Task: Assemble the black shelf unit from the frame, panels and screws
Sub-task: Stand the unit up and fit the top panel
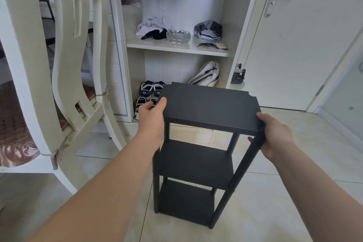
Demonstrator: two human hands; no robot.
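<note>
On the tiled floor (275,192), just before the open wardrobe (176,47), the black shelf unit (196,165) stands upright with three panels on its posts, so we judge the build near its end. We hold its top panel (212,106) at both near corners: our left hand (151,114) curls round the left edge, and our right hand (273,133) grips the corner above the near-right post (245,163). Next we probably need to seat the panel squarely and check the joints; no screws show.
</note>
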